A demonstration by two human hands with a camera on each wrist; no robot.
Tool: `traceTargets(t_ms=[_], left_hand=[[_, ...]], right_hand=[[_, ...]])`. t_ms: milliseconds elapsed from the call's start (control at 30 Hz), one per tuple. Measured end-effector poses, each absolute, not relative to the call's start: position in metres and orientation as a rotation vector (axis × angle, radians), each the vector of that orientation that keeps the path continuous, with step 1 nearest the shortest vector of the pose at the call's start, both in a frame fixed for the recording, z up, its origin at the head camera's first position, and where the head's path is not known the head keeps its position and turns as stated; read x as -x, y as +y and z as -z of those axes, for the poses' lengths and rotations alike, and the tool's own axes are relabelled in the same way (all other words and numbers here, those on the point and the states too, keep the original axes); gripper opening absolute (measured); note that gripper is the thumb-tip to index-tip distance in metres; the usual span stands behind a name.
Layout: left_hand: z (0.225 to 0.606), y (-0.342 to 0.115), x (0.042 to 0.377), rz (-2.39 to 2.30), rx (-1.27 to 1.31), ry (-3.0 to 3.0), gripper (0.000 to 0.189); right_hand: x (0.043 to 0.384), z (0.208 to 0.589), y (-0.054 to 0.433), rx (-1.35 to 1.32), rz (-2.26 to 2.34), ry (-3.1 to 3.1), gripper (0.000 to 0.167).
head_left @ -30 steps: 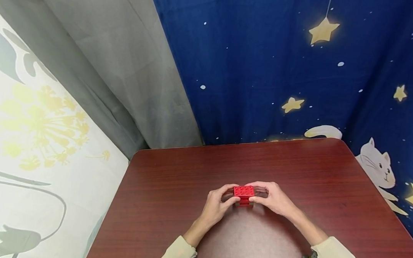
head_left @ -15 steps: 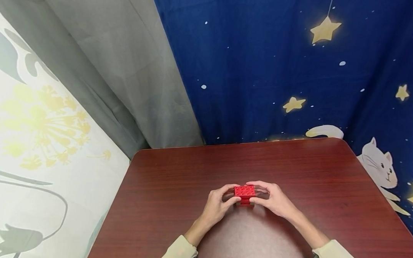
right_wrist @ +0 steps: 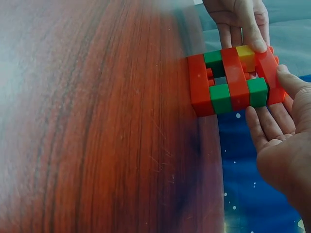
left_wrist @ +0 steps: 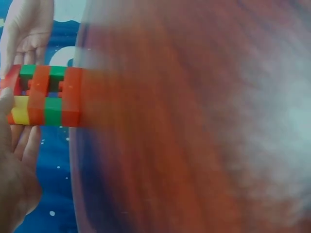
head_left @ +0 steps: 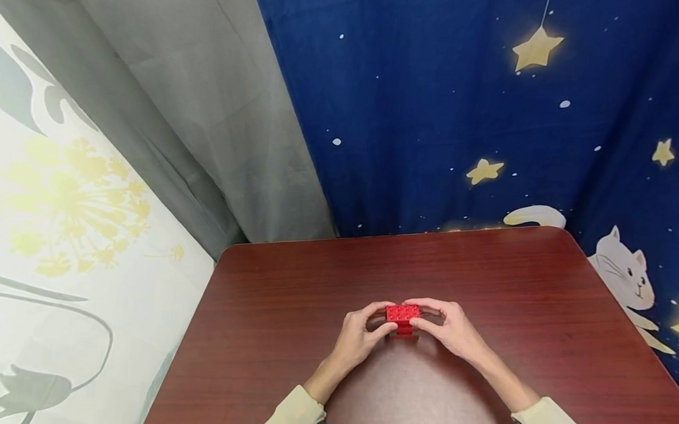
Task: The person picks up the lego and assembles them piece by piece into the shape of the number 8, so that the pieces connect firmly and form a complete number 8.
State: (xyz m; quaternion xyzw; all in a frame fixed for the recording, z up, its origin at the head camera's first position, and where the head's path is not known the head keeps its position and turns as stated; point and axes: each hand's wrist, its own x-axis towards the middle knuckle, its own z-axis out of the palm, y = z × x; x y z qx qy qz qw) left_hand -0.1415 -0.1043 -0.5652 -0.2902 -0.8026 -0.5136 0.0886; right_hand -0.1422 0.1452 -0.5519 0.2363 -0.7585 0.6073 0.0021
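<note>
A small tower of toy building bricks stands on the table, its top red brick (head_left: 402,312) showing studs in the head view. Below it, a yellow brick (right_wrist: 245,58) and a green brick (right_wrist: 257,91) sit side by side with a gap, on a middle red brick (right_wrist: 235,77). Two more green bricks (right_wrist: 220,98) separate that from the bottom red brick (right_wrist: 200,85). My left hand (head_left: 354,340) holds the top brick's left end between thumb and fingers. At the opposite end, my right hand (head_left: 455,332) grips it likewise, thumb in front. The top brick looks slightly tilted in the right wrist view.
The brown wood-grain table (head_left: 279,298) extends around the tower on all sides. Behind it hang a grey curtain (head_left: 207,105) and a blue star-patterned curtain (head_left: 423,114). A white flower-patterned cloth (head_left: 88,226) hangs at the left.
My right thumb has shifted slightly up on the front of the top brick. The left hand keeps its grip, and the tower stays in about the same place.
</note>
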Motion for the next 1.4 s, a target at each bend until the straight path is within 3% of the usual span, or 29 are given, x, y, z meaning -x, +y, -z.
traceTargets(t_ms=[167, 600, 1100, 1400], left_hand=[[0.5571, -0.1038, 0.142, 1.487, 0.877, -2.388, 0.047], [0.5615, -0.1, 0.142, 1.611, 0.789, -2.351, 0.036], [0.5639, -0.1001, 0.1415, 1.653, 0.797, -2.328, 0.037], [0.5645, -0.1004, 0.1431, 1.63, 0.822, -2.305, 0.037]], right_hand=[[0.142, 0.551, 0.1466, -0.756, -1.914, -2.379, 0.036], [0.1426, 0.55, 0.1472, -0.762, -1.945, -2.359, 0.036], [0.1433, 0.5495, 0.1467, -0.767, -1.94, -2.372, 0.038], [0.1431, 0.5435, 0.1439, -0.733, -2.017, -2.287, 0.032]])
